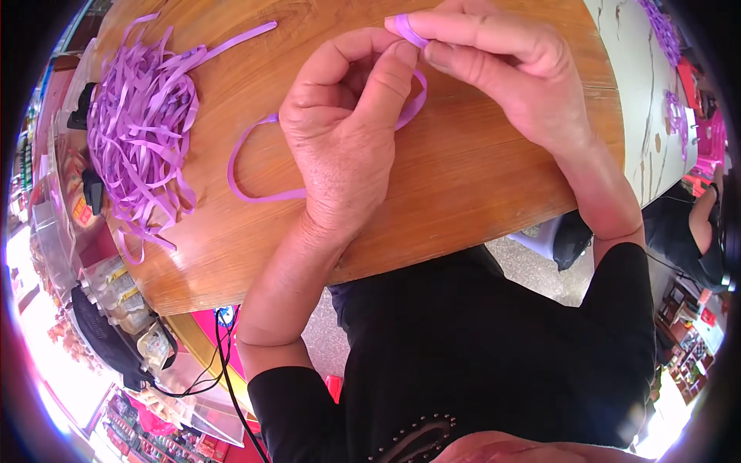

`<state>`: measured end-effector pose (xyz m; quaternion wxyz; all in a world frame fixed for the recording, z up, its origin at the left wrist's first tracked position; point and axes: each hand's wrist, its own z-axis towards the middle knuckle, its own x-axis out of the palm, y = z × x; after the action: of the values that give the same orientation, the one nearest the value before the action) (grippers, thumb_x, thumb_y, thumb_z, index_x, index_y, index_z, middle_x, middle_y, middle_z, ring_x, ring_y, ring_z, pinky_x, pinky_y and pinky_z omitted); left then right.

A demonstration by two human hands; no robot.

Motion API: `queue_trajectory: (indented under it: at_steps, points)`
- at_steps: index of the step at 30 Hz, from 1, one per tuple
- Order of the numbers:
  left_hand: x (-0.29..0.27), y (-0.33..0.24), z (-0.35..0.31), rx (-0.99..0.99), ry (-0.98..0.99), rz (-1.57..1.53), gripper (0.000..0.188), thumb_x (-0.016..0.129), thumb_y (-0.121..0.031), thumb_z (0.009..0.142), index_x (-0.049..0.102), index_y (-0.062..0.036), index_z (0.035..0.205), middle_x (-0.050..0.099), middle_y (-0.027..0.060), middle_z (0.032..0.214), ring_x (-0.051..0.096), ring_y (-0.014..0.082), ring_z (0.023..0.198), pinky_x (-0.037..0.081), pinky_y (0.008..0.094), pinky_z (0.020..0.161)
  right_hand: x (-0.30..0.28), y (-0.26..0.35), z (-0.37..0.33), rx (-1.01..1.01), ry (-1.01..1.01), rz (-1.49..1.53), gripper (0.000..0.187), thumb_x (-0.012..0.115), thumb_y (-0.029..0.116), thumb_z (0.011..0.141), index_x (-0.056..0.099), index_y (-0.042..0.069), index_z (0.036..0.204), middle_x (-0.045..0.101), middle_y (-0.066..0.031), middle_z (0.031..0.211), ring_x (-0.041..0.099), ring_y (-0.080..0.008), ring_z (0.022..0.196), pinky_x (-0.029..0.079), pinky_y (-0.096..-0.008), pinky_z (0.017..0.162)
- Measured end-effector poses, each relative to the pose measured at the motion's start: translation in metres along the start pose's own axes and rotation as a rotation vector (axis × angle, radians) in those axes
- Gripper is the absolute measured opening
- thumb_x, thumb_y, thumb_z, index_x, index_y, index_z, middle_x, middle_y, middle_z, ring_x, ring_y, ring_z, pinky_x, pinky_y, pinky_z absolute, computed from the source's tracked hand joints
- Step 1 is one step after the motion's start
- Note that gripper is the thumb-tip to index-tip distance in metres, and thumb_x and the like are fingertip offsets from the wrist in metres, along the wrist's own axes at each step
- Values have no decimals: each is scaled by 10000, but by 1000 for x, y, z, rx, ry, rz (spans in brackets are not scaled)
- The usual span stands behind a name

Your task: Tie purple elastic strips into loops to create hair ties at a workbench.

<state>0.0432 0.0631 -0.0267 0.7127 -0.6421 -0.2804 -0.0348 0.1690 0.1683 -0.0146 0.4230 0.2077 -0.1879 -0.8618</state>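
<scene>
A narrow purple ribbon (244, 147) runs between my two hands over the wooden table. My left hand (347, 123) pinches it between thumb and forefinger, and part of the ribbon hangs in a curve behind that hand. Close beside it, my right hand (509, 62) is closed on the same ribbon, which loops over the fingertips where the hands meet. The ribbon's loose end lies on the tabletop to the left of my left hand. Whether there is a knot at the fingertips is hidden.
A tangled heap of purple ribbons (143, 131) covers the left side of the wooden table (478, 185). A white marbled surface (644, 100) adjoins on the right, with more purple ribbons (676, 119) at its edge. Black cables (224, 363) hang below the table at lower left.
</scene>
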Motion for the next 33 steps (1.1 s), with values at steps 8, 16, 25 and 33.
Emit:
queue_trajectory:
  at_steps: [8,16,25,33]
  points:
    - [2,-3,-3,3,18,28,138,608,-21,870,642,15,998,659,36,847,548,41,673,402,154,577,14,42,13,441,27,-824,285,668,-8,747,668,49,1027,611,-77,803,597,-231,707,482,-297,614]
    - [1,-2,-4,41,-63,140,120,620,-29,857,636,33,959,655,43,835,543,55,665,405,167,580,19,31,9,350,-131,-630,194,654,3,784,624,34,974,623,-84,829,623,-212,754,502,-292,666]
    - [-3,-8,-2,-107,69,-70,137,604,-64,853,630,36,943,521,-17,644,395,44,532,267,190,498,1,23,-2,565,-43,7,181,624,38,858,621,11,1037,644,-62,950,607,-143,907,488,-250,785]
    - [6,-18,-1,-242,-29,181,152,615,-65,847,644,41,953,547,-17,644,407,33,523,267,176,479,-8,-15,-20,-438,-5,-820,220,662,36,764,652,1,981,628,-85,837,590,-213,745,460,-283,633]
